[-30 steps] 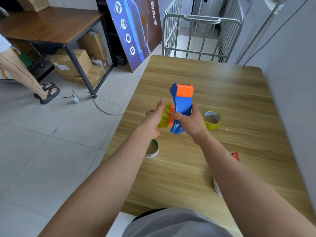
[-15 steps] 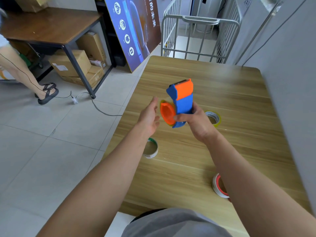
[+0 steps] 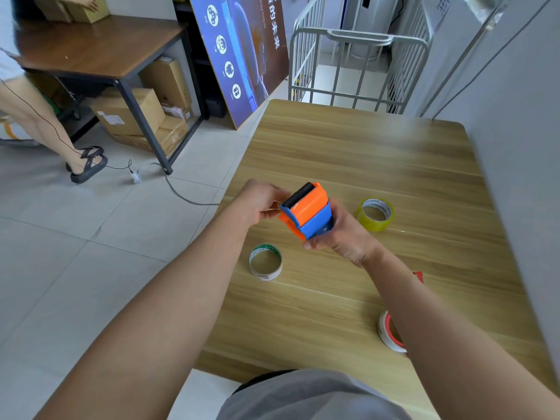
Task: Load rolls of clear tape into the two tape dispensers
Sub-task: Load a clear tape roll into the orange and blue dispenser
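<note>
My right hand (image 3: 342, 236) grips a blue and orange tape dispenser (image 3: 309, 212) from below and holds it tilted above the wooden table (image 3: 363, 153). My left hand (image 3: 257, 203) has curled fingers pinching at the dispenser's left side, where only a yellowish sliver of a tape roll (image 3: 274, 204) shows. A yellowish clear tape roll (image 3: 375, 214) lies flat just right of my right hand. A green-cored roll (image 3: 265, 262) lies near the table's left edge. My right forearm partly hides a red and white roll (image 3: 389, 331).
A small red object (image 3: 419, 275) peeks out behind my right forearm. A grey wall (image 3: 515, 177) borders the table on the right and a metal cart (image 3: 357, 53) stands beyond its far end. Another person's legs (image 3: 45, 122) stand by a dark desk at left.
My left hand, open beside the dispenser half a second ago, has closed onto its left side. My right hand has tipped the dispenser so its orange top and black roller face up.
</note>
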{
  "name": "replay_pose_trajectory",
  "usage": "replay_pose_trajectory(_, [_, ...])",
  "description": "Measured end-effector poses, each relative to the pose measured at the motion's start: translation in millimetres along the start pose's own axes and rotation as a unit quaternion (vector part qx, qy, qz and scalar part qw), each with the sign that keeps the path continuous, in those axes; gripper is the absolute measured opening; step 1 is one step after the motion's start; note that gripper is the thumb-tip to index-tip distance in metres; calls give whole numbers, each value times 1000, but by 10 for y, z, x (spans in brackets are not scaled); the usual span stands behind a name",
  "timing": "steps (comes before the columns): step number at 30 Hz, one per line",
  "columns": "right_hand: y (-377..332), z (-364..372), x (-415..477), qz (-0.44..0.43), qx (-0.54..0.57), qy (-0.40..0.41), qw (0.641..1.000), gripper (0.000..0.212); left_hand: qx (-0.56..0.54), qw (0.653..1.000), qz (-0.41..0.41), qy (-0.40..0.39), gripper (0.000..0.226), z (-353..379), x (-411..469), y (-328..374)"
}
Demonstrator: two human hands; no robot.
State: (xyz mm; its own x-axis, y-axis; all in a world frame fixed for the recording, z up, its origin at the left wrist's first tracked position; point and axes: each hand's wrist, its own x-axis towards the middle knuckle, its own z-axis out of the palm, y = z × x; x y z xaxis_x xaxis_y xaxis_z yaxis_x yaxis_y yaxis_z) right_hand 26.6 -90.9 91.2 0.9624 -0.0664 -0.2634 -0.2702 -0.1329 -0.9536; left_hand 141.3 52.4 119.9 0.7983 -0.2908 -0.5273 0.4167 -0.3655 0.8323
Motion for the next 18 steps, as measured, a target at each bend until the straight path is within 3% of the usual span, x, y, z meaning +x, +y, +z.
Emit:
replay_pose_trajectory(4, [32,-4,-30,7,-28,0,1000,64,48,998,-1,-34,20,-27,-41,15])
replay_pose_trajectory(7, [70,-2,-62,10,-40,-5,999,69,65,997,1,-37,3,-49,-58,30])
replay_pose_trajectory(9, [77,5,-76,9,-42,-4,999,70,62,997,4,-43,14,-53,-36,20])
replay_pose_trajectory(15, [48,-10,-64,5,-61,-20,998,68,65,997,13,-38,3,-56,-5,-5])
replay_pose_trajectory(18, [73,-3,-58,10,-77,-24,997,64,60,998,20,-30,15,-47,14,-11])
